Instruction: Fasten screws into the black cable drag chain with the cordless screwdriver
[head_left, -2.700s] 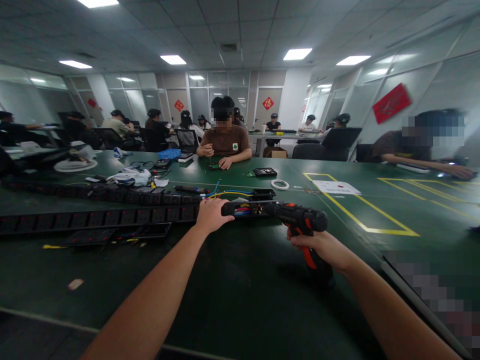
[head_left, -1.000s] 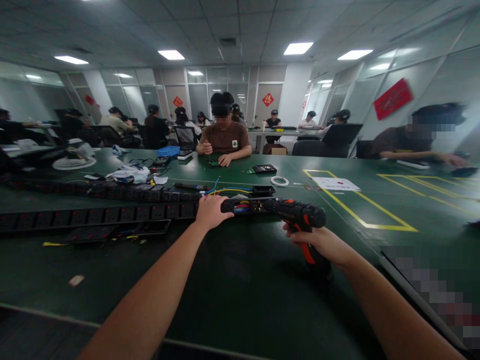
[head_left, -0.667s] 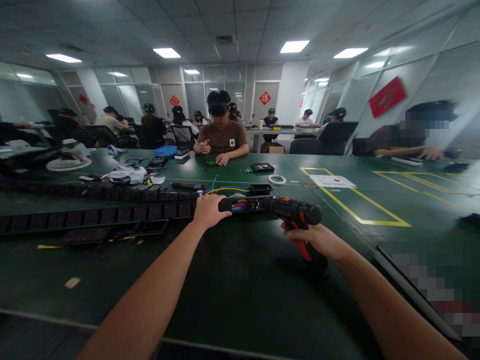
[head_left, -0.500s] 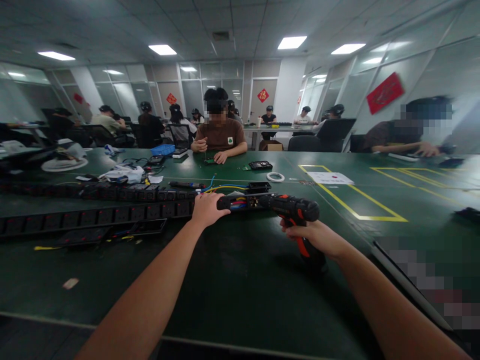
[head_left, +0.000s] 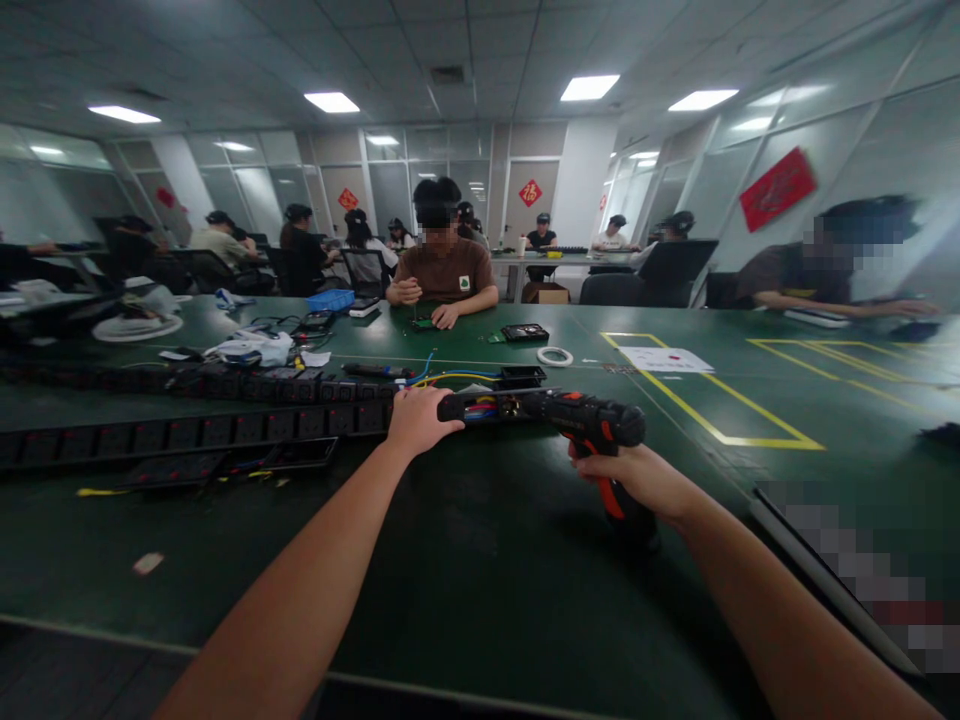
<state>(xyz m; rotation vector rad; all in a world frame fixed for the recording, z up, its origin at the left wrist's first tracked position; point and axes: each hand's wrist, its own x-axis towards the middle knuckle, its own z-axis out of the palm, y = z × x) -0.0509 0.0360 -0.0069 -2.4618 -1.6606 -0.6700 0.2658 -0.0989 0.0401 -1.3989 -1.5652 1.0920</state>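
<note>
A long black power strip with a row of sockets lies across the green table. My left hand is closed around it near its right end. Just beyond that hand, the strip's end is uncovered and shows red and blue wires. My right hand grips a black and orange cordless drill by its handle, with the nose pointing left at the strip's open end. Whether the bit touches anything there, I cannot tell. Blue and yellow wires run behind the strip.
Behind it lies a second socket strip. Loose black covers are in front on the left. A white ring, a paper sheet and yellow tape outlines mark the far right. Across the table a person works on a green circuit board.
The whole view has shifted slightly right and down. Both hands keep their grip, and the drill stays at the same end of the strip.
</note>
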